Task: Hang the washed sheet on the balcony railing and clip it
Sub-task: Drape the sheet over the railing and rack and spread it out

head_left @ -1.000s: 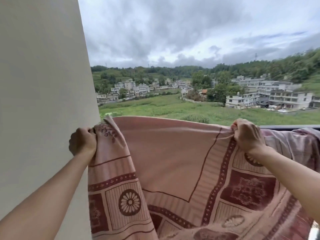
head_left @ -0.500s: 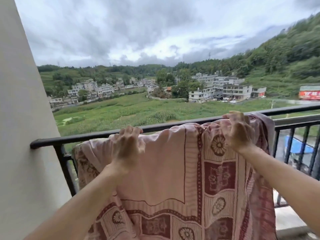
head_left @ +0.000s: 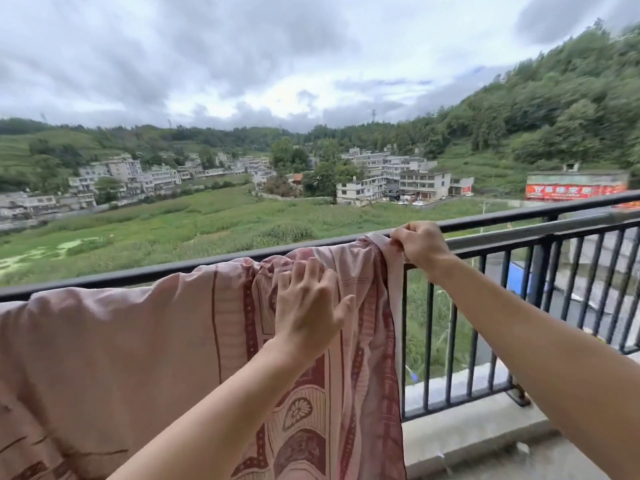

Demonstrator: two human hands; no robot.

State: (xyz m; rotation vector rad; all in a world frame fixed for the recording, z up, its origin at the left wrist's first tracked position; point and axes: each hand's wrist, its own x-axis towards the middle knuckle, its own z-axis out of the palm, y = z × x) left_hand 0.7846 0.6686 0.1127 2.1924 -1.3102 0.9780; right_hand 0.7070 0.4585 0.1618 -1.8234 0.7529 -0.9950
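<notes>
In the head view, we face a dark metal railing (head_left: 539, 271) that crosses the frame from nine o'clock up to about two o'clock. The pink sheet (head_left: 121, 358), with its maroon border of squares and flower shapes, is draped over the top rail. It hangs down on our side, filling the frame from about seven to nine o'clock and reaching in to the centre. Its top edge is bunched and wrinkled near the middle of the rail.

Our left hand (head_left: 308, 317) lies against the hanging cloth just below the rail, slightly below the centre. Its fingers (head_left: 312, 273) are straight and spread apart, pointing to twelve o'clock, with the thumb out toward three, and the palm is flat on the fabric. Our right hand (head_left: 420, 245) is at about two o'clock from the left one, up at the rail. Its fingers (head_left: 398, 237) are curled and pinch the sheet's right-hand edge where it passes over the top bar (whether the fingers also touch the bar itself we cannot tell). Below that pinch, the edge of the sheet falls straight toward six o'clock.

A pale concrete kerb (head_left: 467, 410) carries the railing's foot at about four o'clock. Beyond the bars lie a green field (head_left: 173, 230), a cluster of pale buildings (head_left: 391, 178) near the centre and a wooded hillside (head_left: 571, 109) at two o'clock. A red banner (head_left: 576, 191) is at three o'clock, and a cloudy sky (head_left: 242, 46) fills the top.
</notes>
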